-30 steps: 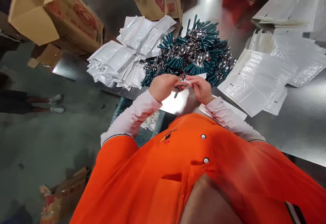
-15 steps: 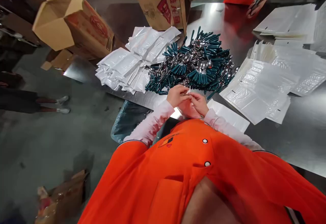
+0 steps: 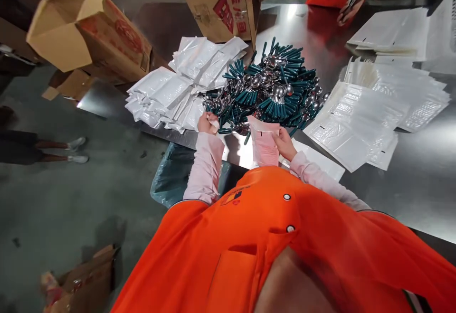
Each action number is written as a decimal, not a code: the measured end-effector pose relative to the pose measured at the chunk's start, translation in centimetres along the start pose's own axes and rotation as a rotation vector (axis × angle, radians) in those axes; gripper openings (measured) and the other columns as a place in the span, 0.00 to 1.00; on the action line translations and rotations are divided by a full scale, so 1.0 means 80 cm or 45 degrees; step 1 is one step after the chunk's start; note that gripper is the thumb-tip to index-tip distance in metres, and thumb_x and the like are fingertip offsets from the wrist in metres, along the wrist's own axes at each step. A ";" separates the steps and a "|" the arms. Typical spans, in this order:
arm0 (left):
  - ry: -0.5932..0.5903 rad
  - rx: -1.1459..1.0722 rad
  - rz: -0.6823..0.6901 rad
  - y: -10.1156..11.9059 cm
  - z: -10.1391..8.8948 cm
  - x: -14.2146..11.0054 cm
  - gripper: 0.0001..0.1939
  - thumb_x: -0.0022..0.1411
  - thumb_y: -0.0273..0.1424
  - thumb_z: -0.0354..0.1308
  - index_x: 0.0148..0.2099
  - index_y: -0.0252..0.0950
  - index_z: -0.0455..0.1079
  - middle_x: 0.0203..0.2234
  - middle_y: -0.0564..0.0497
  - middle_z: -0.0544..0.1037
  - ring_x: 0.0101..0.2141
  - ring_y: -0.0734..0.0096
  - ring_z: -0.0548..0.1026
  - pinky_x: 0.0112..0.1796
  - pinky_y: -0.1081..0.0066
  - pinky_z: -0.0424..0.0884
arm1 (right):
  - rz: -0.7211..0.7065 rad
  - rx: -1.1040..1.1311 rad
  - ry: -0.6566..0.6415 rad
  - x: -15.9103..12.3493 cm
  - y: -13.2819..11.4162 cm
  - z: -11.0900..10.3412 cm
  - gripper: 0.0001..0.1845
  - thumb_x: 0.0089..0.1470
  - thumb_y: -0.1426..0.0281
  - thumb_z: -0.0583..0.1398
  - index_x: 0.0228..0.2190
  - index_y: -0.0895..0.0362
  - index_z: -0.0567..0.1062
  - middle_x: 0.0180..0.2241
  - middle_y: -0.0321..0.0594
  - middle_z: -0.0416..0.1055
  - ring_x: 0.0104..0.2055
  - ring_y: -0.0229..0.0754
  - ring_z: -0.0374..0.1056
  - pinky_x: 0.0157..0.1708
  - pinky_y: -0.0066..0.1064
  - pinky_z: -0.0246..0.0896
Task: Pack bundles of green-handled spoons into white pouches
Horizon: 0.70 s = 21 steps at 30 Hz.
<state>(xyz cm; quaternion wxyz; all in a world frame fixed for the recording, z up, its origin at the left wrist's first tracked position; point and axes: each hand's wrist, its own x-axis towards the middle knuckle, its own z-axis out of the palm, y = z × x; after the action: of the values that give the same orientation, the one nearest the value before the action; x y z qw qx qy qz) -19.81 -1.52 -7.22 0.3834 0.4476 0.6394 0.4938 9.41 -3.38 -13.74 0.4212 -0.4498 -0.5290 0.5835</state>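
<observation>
My right hand (image 3: pixel 285 143) pinches the side of a padded mailer bag (image 3: pixel 264 144), which stands upright before my chest and looks pinkish. To its left, my left hand (image 3: pixel 207 123) is closed on a small white strip (image 3: pixel 215 126), apart from the mailer. Just beyond both hands lies a heap of spoons (image 3: pixel 281 106) with dark green handles and shiny metal bowls. Whether anything is inside the mailer cannot be seen. A flat white mailer (image 3: pixel 320 160) lies on the table beneath my right forearm.
Filled-looking white packets (image 3: pixel 160 90) are stacked at left. Flat mailers (image 3: pixel 359 118) spread at right on the metal table (image 3: pixel 423 175). Cardboard boxes (image 3: pixel 223 6) stand behind. A bin with a bluish liner (image 3: pixel 167 175) sits below the edge. Another person's hand (image 3: pixel 351 11) holds spoons across the table.
My hands were together at the mailer. My left hand has since moved left, away from it, with the white strip. My right hand keeps hold of the mailer, now more upright.
</observation>
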 end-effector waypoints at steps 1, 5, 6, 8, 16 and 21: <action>-0.039 0.032 -0.049 -0.004 0.001 -0.003 0.34 0.61 0.68 0.44 0.36 0.41 0.67 0.20 0.54 0.67 0.26 0.73 0.67 0.26 0.68 0.58 | 0.009 0.012 -0.006 -0.002 0.000 -0.002 0.36 0.45 0.36 0.60 0.41 0.53 0.68 0.45 0.46 0.76 0.50 0.49 0.71 0.56 0.46 0.66; -0.275 0.019 -0.267 -0.022 0.057 -0.039 0.33 0.49 0.62 0.64 0.40 0.37 0.70 0.19 0.58 0.68 0.19 0.82 0.57 0.22 0.69 0.47 | 0.050 0.070 -0.041 -0.008 -0.004 -0.008 0.36 0.46 0.37 0.61 0.43 0.52 0.68 0.48 0.48 0.76 0.52 0.50 0.71 0.54 0.44 0.68; -0.343 -0.051 -0.328 -0.026 0.074 -0.047 0.32 0.46 0.58 0.68 0.40 0.36 0.71 0.19 0.58 0.68 0.18 0.83 0.55 0.22 0.69 0.45 | 0.050 0.066 -0.046 -0.009 -0.005 -0.011 0.36 0.46 0.38 0.62 0.43 0.52 0.69 0.48 0.48 0.76 0.52 0.49 0.72 0.54 0.43 0.68; -0.426 -0.201 -0.433 -0.034 0.103 -0.054 0.27 0.41 0.49 0.74 0.34 0.34 0.72 0.16 0.58 0.66 0.17 0.84 0.52 0.22 0.69 0.43 | 0.043 -0.012 -0.036 -0.010 -0.008 -0.022 0.33 0.46 0.40 0.63 0.41 0.54 0.72 0.46 0.47 0.78 0.49 0.50 0.73 0.52 0.44 0.69; -0.420 -0.334 -0.376 -0.047 0.125 -0.034 0.15 0.43 0.35 0.70 0.33 0.32 0.78 0.17 0.56 0.69 0.17 0.83 0.52 0.22 0.71 0.45 | 0.069 -0.231 0.039 0.016 -0.016 -0.079 0.20 0.38 0.57 0.66 0.32 0.56 0.82 0.36 0.45 0.81 0.42 0.50 0.75 0.46 0.44 0.71; -0.566 -0.243 -0.138 -0.047 0.125 -0.030 0.13 0.51 0.38 0.63 0.30 0.32 0.80 0.27 0.48 0.76 0.19 0.80 0.59 0.22 0.70 0.53 | 0.237 -0.081 -0.051 0.027 -0.015 -0.089 0.18 0.38 0.57 0.64 0.28 0.57 0.81 0.29 0.43 0.79 0.33 0.45 0.72 0.37 0.39 0.71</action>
<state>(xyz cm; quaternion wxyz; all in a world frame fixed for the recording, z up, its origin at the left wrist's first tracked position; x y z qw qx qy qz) -10.50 -1.30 -12.97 0.5812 0.4721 0.5130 0.4198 15.87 0.48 -13.00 0.3400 -0.4984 -0.5114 0.6119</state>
